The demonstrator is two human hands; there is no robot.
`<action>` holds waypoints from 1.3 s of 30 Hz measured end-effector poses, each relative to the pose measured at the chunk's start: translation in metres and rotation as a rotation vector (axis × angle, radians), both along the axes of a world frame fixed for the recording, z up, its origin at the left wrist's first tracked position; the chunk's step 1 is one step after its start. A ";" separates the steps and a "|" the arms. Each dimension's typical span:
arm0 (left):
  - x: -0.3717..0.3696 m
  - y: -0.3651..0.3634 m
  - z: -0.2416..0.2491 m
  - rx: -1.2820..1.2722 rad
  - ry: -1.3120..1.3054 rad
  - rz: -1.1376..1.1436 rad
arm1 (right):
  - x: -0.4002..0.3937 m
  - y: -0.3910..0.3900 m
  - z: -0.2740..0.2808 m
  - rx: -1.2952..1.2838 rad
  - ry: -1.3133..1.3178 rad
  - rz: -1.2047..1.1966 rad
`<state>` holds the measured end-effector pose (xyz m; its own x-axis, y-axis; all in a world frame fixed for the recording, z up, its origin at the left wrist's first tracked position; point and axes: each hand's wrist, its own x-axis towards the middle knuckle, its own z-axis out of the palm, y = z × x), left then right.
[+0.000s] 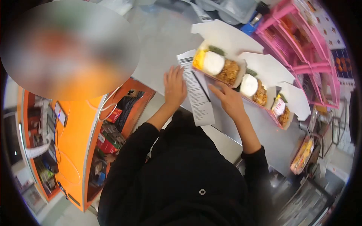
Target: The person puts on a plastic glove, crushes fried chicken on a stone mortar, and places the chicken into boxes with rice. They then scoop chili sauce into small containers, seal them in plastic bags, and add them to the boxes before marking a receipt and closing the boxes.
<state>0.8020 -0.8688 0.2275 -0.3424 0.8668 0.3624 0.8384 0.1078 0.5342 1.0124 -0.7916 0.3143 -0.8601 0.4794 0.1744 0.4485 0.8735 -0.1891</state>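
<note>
A long printed paper slip (196, 98) lies on the metal counter and hangs over its near edge. A thin black pen (201, 86) rests slantwise across it. My left hand (175, 86) lies flat at the slip's left edge, fingers stretched out. To the right of the slip, my right hand (229, 101) is over the counter with its index finger extended, close below the first meal box (230, 34). That box stands with its lid up, showing white rice, browned pieces of food and something yellow. Beside it are a second open box (268, 68) and a third open box (296, 98).
Pink plastic baskets (298, 67) stand behind the boxes. A clear plastic-packed food item (302, 155) sits at the counter's right end. On the left is an orange counter (71, 143) with a phone (60, 113) and cables. The upper left is blurred out.
</note>
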 end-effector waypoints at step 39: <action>0.442 0.182 0.244 0.424 -0.104 -0.501 | 0.444 0.321 0.107 0.470 0.183 -0.394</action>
<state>1.2436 -0.6867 0.4712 0.0131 0.7202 0.6936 0.6744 -0.5186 0.5256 1.4565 -0.4705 0.4217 -0.5714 0.5900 0.5704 0.7497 0.6580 0.0705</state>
